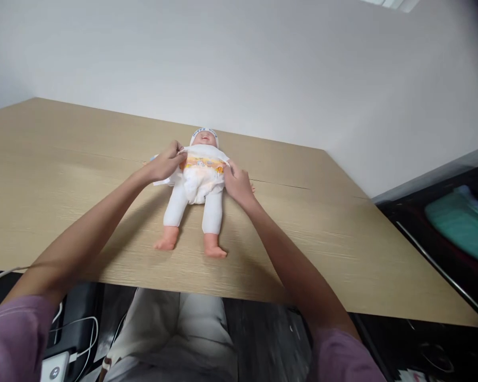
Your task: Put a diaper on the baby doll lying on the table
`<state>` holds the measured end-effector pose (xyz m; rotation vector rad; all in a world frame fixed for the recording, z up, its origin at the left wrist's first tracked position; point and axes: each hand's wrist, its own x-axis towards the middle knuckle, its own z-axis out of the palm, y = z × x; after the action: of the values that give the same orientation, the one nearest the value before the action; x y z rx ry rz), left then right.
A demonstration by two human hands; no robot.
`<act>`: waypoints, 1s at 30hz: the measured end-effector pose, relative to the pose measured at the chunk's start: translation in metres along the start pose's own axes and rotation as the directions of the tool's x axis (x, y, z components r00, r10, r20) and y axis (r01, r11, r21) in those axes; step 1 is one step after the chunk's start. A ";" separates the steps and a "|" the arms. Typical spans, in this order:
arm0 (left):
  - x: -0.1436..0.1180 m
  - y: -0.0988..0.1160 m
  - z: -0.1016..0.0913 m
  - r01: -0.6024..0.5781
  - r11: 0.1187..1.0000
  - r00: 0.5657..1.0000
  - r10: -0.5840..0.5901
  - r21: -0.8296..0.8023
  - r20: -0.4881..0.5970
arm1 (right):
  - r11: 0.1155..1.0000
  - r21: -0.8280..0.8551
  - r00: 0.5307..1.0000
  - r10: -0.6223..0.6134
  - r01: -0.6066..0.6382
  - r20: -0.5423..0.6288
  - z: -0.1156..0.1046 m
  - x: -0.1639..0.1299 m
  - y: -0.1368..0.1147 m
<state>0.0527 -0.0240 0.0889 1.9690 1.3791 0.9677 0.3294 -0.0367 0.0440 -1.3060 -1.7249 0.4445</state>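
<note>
- Left hand [165, 163] pinches the diaper [201, 172] at its left waist edge.
- Right hand [237, 183] grips the diaper's right side.
- Doll [199, 185] lies face-up on the wooden table [342, 233].

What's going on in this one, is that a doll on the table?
Yes. A baby doll lies on its back on a wooden table, feet toward the person. A diaper sits around its waist. The left hand pinches the diaper's edge at one side, and the right hand presses on the other side. Both arms reach out from purple sleeves.
</note>
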 end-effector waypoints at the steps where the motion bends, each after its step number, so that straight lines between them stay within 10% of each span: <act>1: 0.012 -0.004 0.004 0.038 0.999 0.999 -0.038 -0.034 -0.003 | 0.997 0.034 0.997 0.070 -0.071 0.024 0.004 0.011 0.005; 12: 0.052 -0.057 0.022 0.219 0.898 0.966 -0.143 -0.383 0.216 | 0.942 0.245 0.967 0.193 -0.231 0.168 0.035 0.044 0.050; 20: 0.034 -0.050 0.021 0.343 0.732 0.917 -0.127 -0.589 0.378 | 0.949 0.219 0.966 0.193 -0.228 0.171 0.034 0.036 0.051; 26: 0.021 -0.042 0.002 0.351 0.852 0.898 -0.189 -0.388 0.398 | 0.989 0.061 0.976 0.121 -0.134 0.179 0.003 0.001 0.034; 30: 0.021 -0.020 -0.007 0.226 0.973 0.970 -0.220 -0.047 0.108 | 0.988 -0.153 1.000 0.007 -0.004 0.023 -0.032 -0.032 0.051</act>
<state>0.0407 0.0028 0.0832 1.7504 1.4600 0.7840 0.3860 -0.0532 0.0105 -1.4194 -1.8041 0.3369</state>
